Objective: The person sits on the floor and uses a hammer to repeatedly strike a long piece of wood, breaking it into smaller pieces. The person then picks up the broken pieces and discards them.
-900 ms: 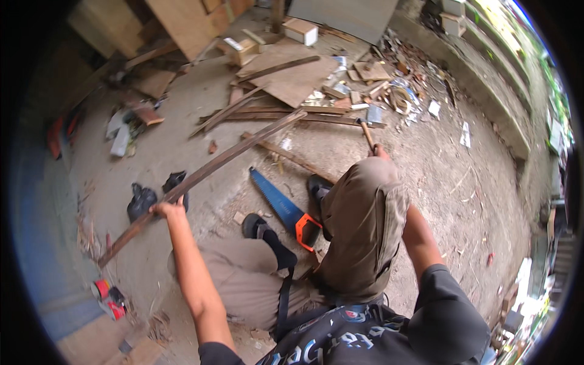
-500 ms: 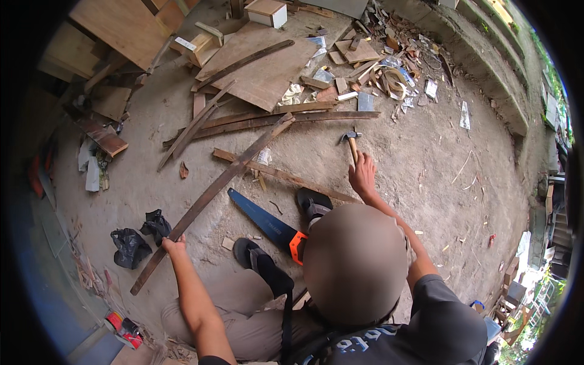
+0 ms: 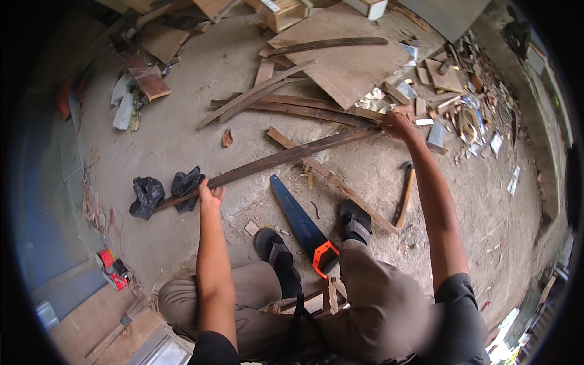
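Observation:
A long dark wooden strip [image 3: 286, 157] slants across in front of me, its right end farther away than its left. My left hand [image 3: 211, 193] is closed around it near its left end. At the far right end my right hand [image 3: 399, 123] grips it, with the fingertips partly hidden. A handsaw [image 3: 298, 218] with a blue blade and orange-and-black handle lies on the ground between my feet. To the right, a claw hammer [image 3: 406, 194] with a wooden handle rests beside the near end of another thin wooden strip [image 3: 340, 182].
Black plastic bags [image 3: 148, 196] lie at the strip's left end. Beyond are more wooden strips [image 3: 261, 94], a plywood sheet [image 3: 340, 58] and a heap of scraps [image 3: 468, 115]. A red tin [image 3: 111, 267] stands at the lower left. A concrete ledge [image 3: 538, 103] borders the right.
My right hand has left the hammer and taken the far end of the wooden strip. The strip has swung to a flatter slant. The hammer now lies loose, and the view has shifted.

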`<state>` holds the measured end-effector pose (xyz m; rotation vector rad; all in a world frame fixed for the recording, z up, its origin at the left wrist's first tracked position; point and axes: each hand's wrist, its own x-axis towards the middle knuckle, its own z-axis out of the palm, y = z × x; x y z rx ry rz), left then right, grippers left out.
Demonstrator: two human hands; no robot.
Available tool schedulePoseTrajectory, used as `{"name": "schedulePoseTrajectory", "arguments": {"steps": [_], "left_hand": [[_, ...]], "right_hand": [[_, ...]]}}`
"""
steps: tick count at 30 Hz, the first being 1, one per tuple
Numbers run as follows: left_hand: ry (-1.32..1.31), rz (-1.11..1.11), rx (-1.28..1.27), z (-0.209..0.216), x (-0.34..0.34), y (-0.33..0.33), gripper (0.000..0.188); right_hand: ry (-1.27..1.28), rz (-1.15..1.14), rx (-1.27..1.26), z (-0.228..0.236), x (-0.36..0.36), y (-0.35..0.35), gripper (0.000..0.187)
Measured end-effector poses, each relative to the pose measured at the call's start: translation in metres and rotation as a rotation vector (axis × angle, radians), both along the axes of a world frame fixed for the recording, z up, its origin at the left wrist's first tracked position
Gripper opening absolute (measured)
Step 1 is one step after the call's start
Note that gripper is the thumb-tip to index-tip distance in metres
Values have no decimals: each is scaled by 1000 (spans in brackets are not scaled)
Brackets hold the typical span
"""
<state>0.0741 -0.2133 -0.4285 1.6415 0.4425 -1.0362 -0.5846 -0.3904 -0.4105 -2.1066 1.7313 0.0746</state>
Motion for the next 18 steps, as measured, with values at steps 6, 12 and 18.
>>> {"name": "schedulePoseTrajectory", "arguments": {"steps": [6, 12, 18], "left_hand": [[-300, -199, 225, 19, -48, -22, 69], [-1053, -476, 377, 16, -86, -18, 77], [-1144, -709, -223, 70, -154, -39, 63]], "right_hand": [[-68, -75, -292, 18, -14, 4, 56], [-32, -137, 71, 68, -27, 24, 65], [-55, -160, 470, 127, -44, 63, 72]]}}
